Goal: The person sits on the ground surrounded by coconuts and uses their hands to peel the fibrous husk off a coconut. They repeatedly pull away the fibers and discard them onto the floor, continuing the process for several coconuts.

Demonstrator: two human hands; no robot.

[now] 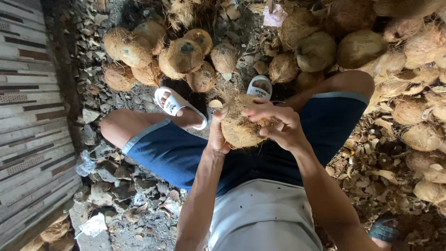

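Note:
A fibrous brown coconut (238, 124) sits between my knees, held up in front of my blue shorts. My left hand (216, 135) cups its left side from below, thumb up along the husk. My right hand (274, 122) lies over its top right, fingers curled into the loose fibres. Both hands touch the coconut.
A pile of husked coconuts (172, 56) lies just beyond my feet in white sandals (173, 105). More coconuts and husk pieces (413, 107) fill the right side. A striped tiled wall (28, 121) runs along the left, with rubble and dry husk scraps (121, 186) on the ground.

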